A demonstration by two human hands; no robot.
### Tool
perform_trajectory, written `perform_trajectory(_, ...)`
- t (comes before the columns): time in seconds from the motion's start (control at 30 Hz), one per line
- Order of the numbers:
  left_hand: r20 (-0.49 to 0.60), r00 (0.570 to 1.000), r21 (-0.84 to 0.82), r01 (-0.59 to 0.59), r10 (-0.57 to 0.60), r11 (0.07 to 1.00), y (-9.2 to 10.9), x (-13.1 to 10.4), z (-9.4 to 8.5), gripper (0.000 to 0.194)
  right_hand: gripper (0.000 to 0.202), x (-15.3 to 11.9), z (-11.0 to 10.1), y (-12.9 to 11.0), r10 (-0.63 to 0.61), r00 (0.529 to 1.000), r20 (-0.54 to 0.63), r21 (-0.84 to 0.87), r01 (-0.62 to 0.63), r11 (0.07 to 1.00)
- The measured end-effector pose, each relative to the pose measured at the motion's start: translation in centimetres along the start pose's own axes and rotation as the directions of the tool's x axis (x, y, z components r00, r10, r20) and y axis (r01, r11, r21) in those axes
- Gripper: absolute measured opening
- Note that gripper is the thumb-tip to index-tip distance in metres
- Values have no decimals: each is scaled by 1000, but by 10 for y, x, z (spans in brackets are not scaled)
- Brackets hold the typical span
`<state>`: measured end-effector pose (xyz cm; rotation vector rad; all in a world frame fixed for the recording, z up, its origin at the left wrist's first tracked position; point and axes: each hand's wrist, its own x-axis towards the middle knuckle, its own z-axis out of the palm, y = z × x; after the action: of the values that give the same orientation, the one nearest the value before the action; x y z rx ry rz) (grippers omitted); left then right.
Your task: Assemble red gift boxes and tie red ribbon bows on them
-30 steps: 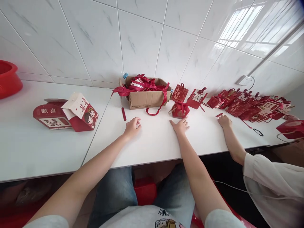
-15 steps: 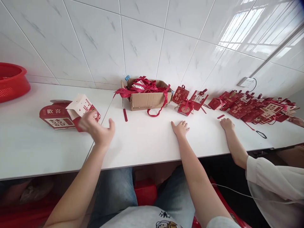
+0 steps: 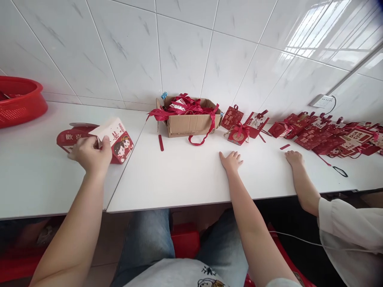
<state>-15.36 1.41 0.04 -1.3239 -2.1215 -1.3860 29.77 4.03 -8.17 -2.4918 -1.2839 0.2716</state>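
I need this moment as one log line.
left hand: at red-and-white cardboard box, grip unclear | right hand: open, on white flat tabletop | nearby: brown cardboard carton holding red ribbons

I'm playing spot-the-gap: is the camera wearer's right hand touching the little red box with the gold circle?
Apart. The head view shows a strip of white tabletop between the fingertips of the right hand and the little red box.

Red basket point(image 3: 22, 111) far left; power strip point(image 3: 322, 101) against tiled wall point(image 3: 185, 52); black loop point(image 3: 340, 175) at right.
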Motion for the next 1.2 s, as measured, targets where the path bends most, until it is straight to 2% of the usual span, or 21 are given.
perform_trajectory(0.17,-11,971,-256,-234,239,938,24,-11,-7,16,77,-4,-2,0,7,997,-78,100,1,995)
perform_trajectory(0.23,18,971,-364,-216,239,906,40,-18,-7,19,70,-9,-6,-3,-2,990,-144,135,21,991)
perform_trajectory(0.3,90,978,-510,-119,190,852,59,-28,-3,22,65,-16,-10,-10,-86,968,-234,245,144,959)
perform_trajectory(0.33,152,971,-577,-65,185,814,69,-35,1,23,64,-22,-11,-15,-168,946,-276,334,259,906)
perform_trajectory(0.37,232,955,-637,4,187,771,80,-43,6,24,64,-28,-11,-22,-276,909,-313,442,397,805)
perform_trajectory(0.4,317,926,-674,70,203,735,91,-53,12,25,66,-34,-11,-30,-399,854,-335,547,521,656)
perform_trajectory(0.43,378,896,-704,116,231,701,102,-64,19,26,68,-41,-9,-38,-528,787,-319,645,588,488)
perform_trajectory(0.47,426,868,-721,156,256,675,112,-75,25,27,71,-48,-7,-46,-635,722,-274,739,581,342)
perform_trajectory(0.5,472,833,-727,183,288,662,122,-86,31,29,74,-55,-4,-54,-701,677,-223,821,518,240)
perform_trajectory(0.53,503,805,-737,209,314,643,130,-95,36,30,72,-60,-1,-61,-733,660,-163,890,419,179)
perform_trajectory(0.57,537,770,-742,238,344,627,136,-103,40,31,66,-64,3,-67,-743,663,-88,945,292,149)
perform_trajectory(0.67,599,677,-749,285,427,599,144,-106,52,37,49,-65,10,-72,-682,727,78,996,-20,92)
perform_trajectory(0.73,608,651,-735,245,455,632,142,-93,61,43,46,-57,11,-67,-633,768,94,995,-86,43)
perform_trajectory(0.77,609,655,-707,194,448,680,140,-82,66,45,46,-52,11,-63,-616,782,91,995,-102,17)
perform_trajectory(0.83,586,723,-572,49,366,819,137,-58,78,40,48,-40,12,-55,-584,801,128,980,-191,-48)
perform_trajectory(0.9,549,775,-291,-174,313,941,137,-32,90,30,51,-30,13,-47,-570,795,207,934,-333,-125)
perform_trajectory(0.93,528,795,-156,-256,299,954,139,-19,95,34,51,-25,13,-44,-567,788,240,907,-391,-159)
perform_trajectory(1.0,513,815,13,-323,271,946,147,3,105,40,48,-18,16,-39,-564,783,263,878,-437,-197)
perform_trajectory(1.07,591,770,76,-349,240,934,158,23,114,33,45,-15,19,-36,-552,794,255,878,-429,-212)
perform_trajectory(1.13,716,666,88,-386,211,918,170,41,124,34,44,-14,20,-35,-540,803,250,880,-421,-219)
perform_trajectory(1.2,774,604,80,-389,189,918,181,56,136,36,44,-14,20,-35,-524,817,241,896,-395,-203)
